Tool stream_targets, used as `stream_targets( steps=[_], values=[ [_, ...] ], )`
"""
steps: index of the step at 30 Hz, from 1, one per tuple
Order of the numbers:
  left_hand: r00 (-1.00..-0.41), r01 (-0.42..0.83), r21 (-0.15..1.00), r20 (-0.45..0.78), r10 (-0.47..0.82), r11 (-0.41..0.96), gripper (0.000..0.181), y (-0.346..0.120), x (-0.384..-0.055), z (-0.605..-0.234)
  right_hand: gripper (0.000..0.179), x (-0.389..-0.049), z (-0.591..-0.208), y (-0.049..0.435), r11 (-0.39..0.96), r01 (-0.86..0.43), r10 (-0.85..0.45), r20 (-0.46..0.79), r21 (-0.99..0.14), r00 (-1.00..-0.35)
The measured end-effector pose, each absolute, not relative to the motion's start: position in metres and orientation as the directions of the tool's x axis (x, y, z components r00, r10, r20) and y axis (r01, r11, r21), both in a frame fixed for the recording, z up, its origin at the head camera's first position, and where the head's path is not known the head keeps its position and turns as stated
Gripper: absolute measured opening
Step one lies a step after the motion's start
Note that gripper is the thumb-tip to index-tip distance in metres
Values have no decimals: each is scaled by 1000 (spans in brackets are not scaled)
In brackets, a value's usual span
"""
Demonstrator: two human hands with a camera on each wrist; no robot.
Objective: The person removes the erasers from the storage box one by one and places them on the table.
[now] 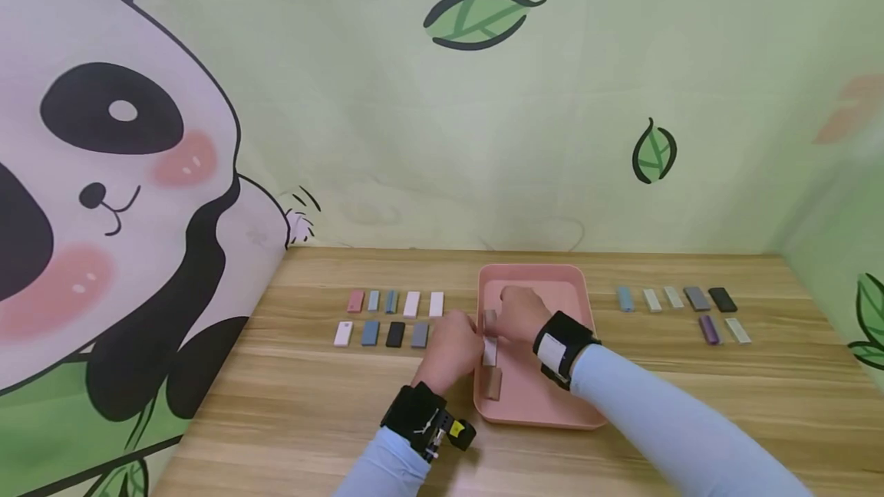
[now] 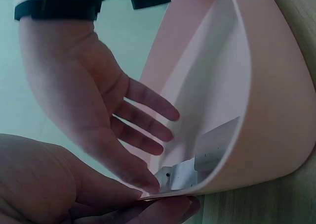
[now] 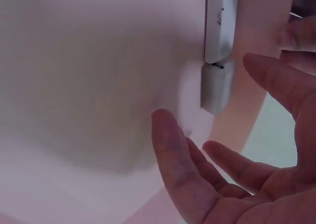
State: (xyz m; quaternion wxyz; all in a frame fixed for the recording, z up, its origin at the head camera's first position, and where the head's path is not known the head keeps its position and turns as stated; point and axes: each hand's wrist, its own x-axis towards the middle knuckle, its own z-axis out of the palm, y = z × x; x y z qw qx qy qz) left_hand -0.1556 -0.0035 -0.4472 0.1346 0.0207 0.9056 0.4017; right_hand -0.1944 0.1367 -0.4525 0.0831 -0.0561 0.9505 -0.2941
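Note:
A shallow pink tray [image 1: 542,390] lies on the table. Along its left wall stand several small rectangular pieces in a row: a brownish one [image 1: 491,320], a white one [image 1: 489,351] and another brownish one [image 1: 493,383]. My left hand [image 1: 452,351] pinches the tray's left rim between thumb and fingers, seen close in the left wrist view [image 2: 39,179]. Inside the tray is my right hand [image 1: 522,313], its fingers spread and holding nothing. In the right wrist view its thumb and forefinger are apart, near the end piece [image 3: 217,85] at the wall.
Left of the tray lie two rows of small pieces, among them a pink one [image 1: 355,301], a black one [image 1: 395,334] and a grey one [image 1: 420,334]. To the right are more, including a purple one [image 1: 709,330] and a black one [image 1: 723,299]. A printed cloth [image 1: 387,136] hangs behind.

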Motion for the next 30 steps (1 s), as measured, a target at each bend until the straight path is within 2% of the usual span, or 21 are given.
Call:
stream_targets(
  steps=[9, 16, 25, 30],
  values=[
    [-961, -85, 729, -239, 136, 679, 15, -2, -153, -443, 21, -206, -459, 126, 826, -76, -159, -102, -559, -982],
    [-961, -98, 732, -245, 126, 674, 14, -3, -154, -443, 17, -206, -459, 127, 870, -197, -242, -44, -451, -969],
    [-958, -108, 734, -257, 127, 670, 14, -2, -154, -445, 25, -196, -452, 139, 852, -320, -332, 45, -414, -942],
    [-957, -109, 724, -263, 126, 681, 15, -3, -155, -445, 19, -193, -453, 147, 881, -298, -323, -5, -367, -947]
  ],
)
